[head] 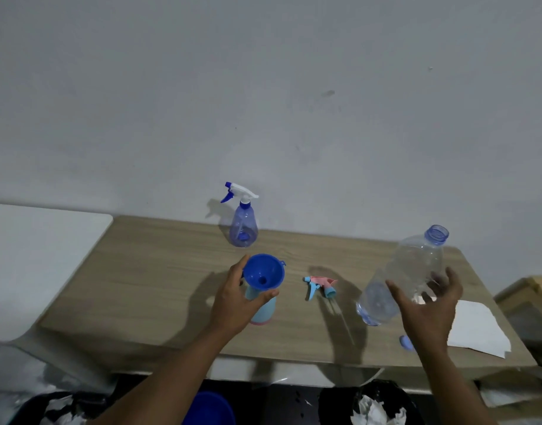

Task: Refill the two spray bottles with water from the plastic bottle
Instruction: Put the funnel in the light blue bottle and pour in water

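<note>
- Left hand (236, 299), just left of the funnel (263, 273): its grip was closed round the neck of the pale-blue spray bottle (262, 311), which stood upright on the bench (141, 271).
- Funnel: seated in that bottle's open mouth, with no water visible in its bowl. The bottle's wall was opaque, so its fill could not be read.
- Clear blue spray bottle (243, 228), behind the funnel by the wall: trigger head fitted; its water level was not legible.
- Pink-and-blue trigger head (320, 285), right of the funnel: it lay loose on the bench, off its bottle.
- Plastic bottle (407, 277), well right of the funnel: uncapped and tilted, mouth uppermost, with seemingly only a little water pooled at its base. The right hand (429, 305) had its grip wrapped round the lower body.
- Blue cap (406, 342) and white sheet (478, 329), right of the funnel, lay near the bench's front edge.
- Progress, as judged: the pale-blue bottle was open and ready, but no pour was under way. Refitting its head remained.
</note>
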